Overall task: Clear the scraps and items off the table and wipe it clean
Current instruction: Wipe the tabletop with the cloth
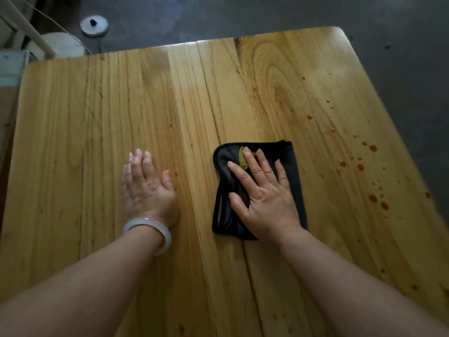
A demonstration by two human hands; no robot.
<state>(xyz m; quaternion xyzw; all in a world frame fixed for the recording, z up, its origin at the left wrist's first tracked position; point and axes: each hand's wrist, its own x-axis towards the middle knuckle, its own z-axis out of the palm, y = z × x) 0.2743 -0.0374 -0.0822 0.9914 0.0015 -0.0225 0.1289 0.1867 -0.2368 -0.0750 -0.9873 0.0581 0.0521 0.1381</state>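
Now, past the table's far edge a round disc with a dark knob lies on the grey floor. Reddish drops speckle the table right of the black cloth, not touching it. A green bit in the cloth's fold is too covered to identify. The right hand lies flat on the cloth, fingers spread, pressing it down. The left hand, with a pale bangle at the wrist, rests flat on bare wood, holding nothing
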